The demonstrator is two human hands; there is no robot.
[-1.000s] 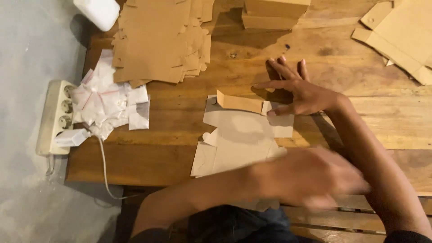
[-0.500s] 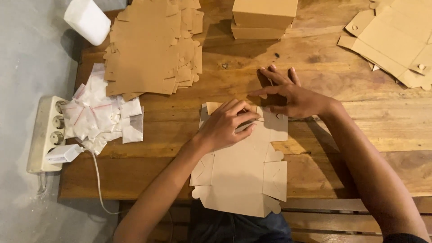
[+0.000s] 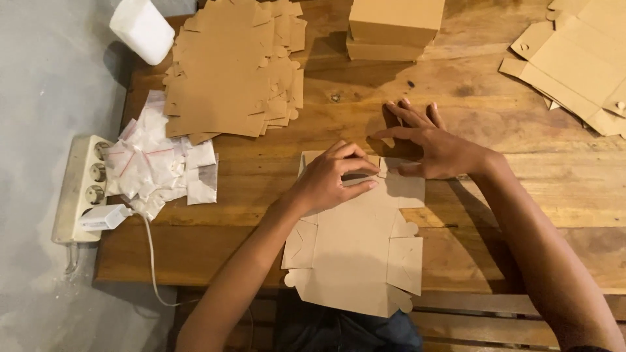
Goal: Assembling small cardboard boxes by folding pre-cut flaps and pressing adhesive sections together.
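Head view: hands [image 3: 332, 179] cover cardboard blank's [image 3: 355, 251] fold.

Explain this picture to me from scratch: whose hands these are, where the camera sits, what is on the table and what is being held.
The view comes from a camera worn on a person's head, looking down at their own two bare hands over a wooden table. There is no machine. The left hand presses its fingers onto the far edge of a flat die-cut cardboard box blank. The right hand rests spread beside it, touching the same far edge. Neither hand lifts anything. Farther back lie a stack of flat blanks, two folded cardboard boxes and more blanks at the right. At the left are small clear plastic bags, a white power strip and a white bottle.
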